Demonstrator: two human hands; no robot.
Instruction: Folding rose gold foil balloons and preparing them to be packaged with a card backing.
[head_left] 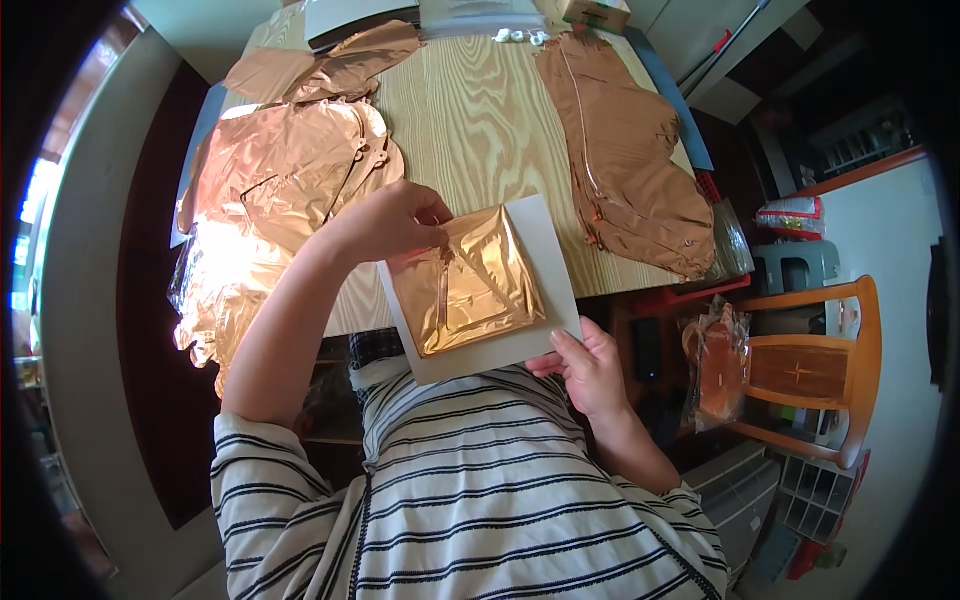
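Observation:
A white card (530,352) is tilted in front of my body, over the table's near edge. On it lies a shiny gold foil balloon (490,285), folded flat into a rough square with creases. My left hand (405,218) reaches over from the left, its curled fingers pinching the foil's upper left edge; some fingertips are hidden. With thumb on top and fingers beneath, my right hand (588,368) grips the card's lower right corner.
Flat copper-coloured foil balloons (290,165) are piled on the left of the wood-grain table (470,110). Another stack of them (625,150) lies on the right. Small white pieces (520,37) sit at the far edge. A wooden chair (800,370) stands at the right.

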